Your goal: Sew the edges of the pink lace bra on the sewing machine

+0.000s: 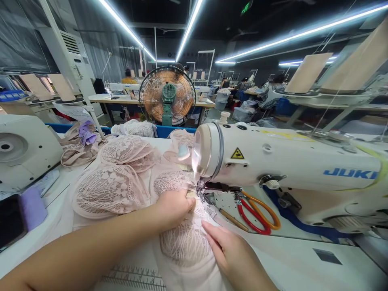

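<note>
A pale pink lace bra (184, 242) lies under the needle area of a white sewing machine (297, 161). Close to the presser foot (200, 190), my left hand (172, 208) is closed on the bra's middle part, its thumb on top and the other fingers partly hidden. My right hand (228, 248) rests against the right edge of the lower cup, fingers stretched out and lying flat on the fabric. More lace bras (110, 190) are heaped left of my left hand. Beyond the needle, part of the lace fabric is hidden by the machine head.
Red-handled scissors (253, 216), an orange-handled pair (269, 210) and a wooden-handled tool (233, 220) lie beneath the machine arm. A ruler strip (133, 279) runs along the front. A dark phone (12, 222) is at left; a large fan (167, 95) stands beyond the table.
</note>
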Demonstrator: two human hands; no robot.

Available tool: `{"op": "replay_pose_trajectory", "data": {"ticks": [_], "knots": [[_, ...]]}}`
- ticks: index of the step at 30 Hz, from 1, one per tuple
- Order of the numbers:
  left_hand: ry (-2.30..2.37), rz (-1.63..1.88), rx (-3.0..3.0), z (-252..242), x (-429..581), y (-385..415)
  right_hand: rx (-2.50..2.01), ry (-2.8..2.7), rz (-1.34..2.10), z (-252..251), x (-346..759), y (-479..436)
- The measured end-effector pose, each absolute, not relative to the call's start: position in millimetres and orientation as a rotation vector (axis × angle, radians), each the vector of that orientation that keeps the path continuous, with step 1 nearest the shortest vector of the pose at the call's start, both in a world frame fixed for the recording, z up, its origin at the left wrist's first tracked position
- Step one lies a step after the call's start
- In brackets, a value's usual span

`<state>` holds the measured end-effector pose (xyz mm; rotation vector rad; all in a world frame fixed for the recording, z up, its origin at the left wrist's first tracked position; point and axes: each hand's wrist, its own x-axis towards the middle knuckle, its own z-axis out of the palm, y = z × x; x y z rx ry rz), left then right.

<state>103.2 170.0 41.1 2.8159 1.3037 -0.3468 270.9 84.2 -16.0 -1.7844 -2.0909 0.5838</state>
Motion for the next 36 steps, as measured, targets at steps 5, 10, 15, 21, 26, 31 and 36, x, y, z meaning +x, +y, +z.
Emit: {"op": "replay_pose_trajectory", "data": {"ticks": [5,10,15,21,26,31,36], "knots": [[1.291,-0.330,2.795,39.3,107.7,178.9,-1.806,-2.156,0.556,-10.9,274.3,92.6],[1.286,-0.321,2.782,33.7,111.3,184.6,-1.910,-2.288,0.500,0.4,270.2,99.0],[1.302,-0.346,2.760,33.2,113.4,189.0,-1.950,-2.322,0.494,7.2,269.2,103.7],[1.312,-0.357,2.779,35.6,112.4,202.0,-2.066,-2.328,0.414,15.1,261.8,112.1],[1.291,-0.370,2.797,34.7,110.2,219.9,-2.183,-2.332,0.299,22.8,254.1,114.8],[1.252,-0.322,2.856,31.7,108.5,235.8,-2.138,-2.420,0.272,18.5,264.0,103.8],[1.305,-0.188,2.932,40.9,107.4,236.2,-2.004,-2.447,0.282,8.9,278.9,91.2]]}}
